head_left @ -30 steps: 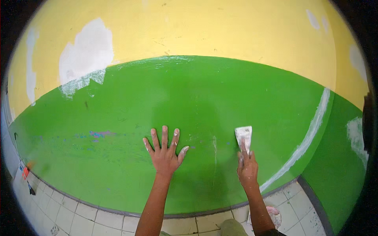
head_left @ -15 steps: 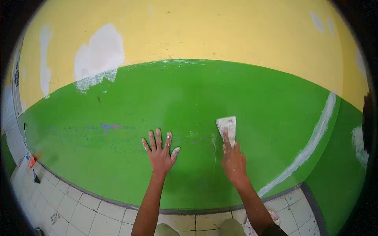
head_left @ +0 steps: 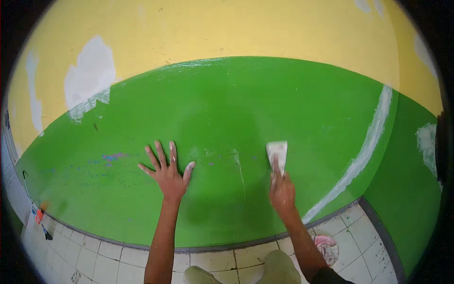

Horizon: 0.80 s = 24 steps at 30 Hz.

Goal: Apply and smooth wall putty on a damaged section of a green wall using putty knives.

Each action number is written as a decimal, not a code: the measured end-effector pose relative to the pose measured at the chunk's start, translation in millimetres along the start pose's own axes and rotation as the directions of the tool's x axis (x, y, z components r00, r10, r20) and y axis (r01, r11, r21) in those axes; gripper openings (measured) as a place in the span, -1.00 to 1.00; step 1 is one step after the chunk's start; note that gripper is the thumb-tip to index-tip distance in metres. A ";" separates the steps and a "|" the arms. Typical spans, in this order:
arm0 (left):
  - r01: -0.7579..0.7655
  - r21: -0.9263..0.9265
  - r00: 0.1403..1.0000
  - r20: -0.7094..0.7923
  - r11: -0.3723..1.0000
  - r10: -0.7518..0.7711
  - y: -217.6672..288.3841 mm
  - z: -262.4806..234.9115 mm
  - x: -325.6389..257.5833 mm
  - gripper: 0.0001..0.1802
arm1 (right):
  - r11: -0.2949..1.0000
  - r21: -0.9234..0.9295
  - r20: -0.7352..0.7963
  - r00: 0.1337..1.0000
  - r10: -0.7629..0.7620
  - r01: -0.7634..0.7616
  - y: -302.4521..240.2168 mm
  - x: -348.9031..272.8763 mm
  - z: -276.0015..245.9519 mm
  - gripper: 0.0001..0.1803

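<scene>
Flat on the green part of the wall [head_left: 227, 113] rests my left hand [head_left: 171, 180], fingers spread, with white smears on several fingertips. My right hand [head_left: 283, 193] is closed round the handle of a putty knife [head_left: 277, 152], its index finger laid along the wide blade. The blade is coated in whitish filler and lies at or close to the wall; whether its edge touches I cannot tell. Between my hands a thin pale streak [head_left: 240, 175] runs down the green paint. Purple and blue marks [head_left: 115, 156] spread to the left of my left hand.
Above the green is yellow wall [head_left: 265, 33] with a white filler patch [head_left: 92, 71]. A long white filler band [head_left: 371, 142] curves near the right corner. On the tiled floor [head_left: 104, 262] sits a pink-and-white round container [head_left: 327, 248]. A dark-bristled, long-handled tool [head_left: 47, 234] leans at far left.
The view has shifted right and down along the wall. My left hand stays spread on the wall. The putty knife, still in my right hand, is now farther right of the pale streak.
</scene>
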<state>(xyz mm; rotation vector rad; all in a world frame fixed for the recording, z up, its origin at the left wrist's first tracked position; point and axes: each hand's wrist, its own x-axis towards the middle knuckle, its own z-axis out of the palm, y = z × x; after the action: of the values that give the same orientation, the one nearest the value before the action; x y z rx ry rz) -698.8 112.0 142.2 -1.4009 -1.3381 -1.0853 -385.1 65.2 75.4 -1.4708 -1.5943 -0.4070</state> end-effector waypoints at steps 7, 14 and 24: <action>0.027 -0.033 0.999 -0.037 0.999 -0.028 18.5 12.5 33.3 -0.24 | 0.996 0.088 -0.034 0.999 -0.024 0.027 -27.7 64.0 -12.3 -0.34; -0.114 -0.069 0.993 -0.015 0.991 0.113 -0.2 19.3 8.5 -0.31 | 0.991 0.121 0.137 0.988 -0.073 0.056 18.5 -105.7 69.3 -0.27; -0.103 -0.022 0.992 0.070 0.994 0.105 -41.8 20.7 -31.8 -0.30 | 0.972 0.232 0.221 0.971 -0.086 0.033 -97.7 -18.8 43.3 -0.24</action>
<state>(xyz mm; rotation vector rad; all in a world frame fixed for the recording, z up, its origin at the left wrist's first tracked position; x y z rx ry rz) -741.4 126.1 107.8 -1.5176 -1.2928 -0.9893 -493.4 62.7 69.0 -1.3333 -1.8068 -0.0837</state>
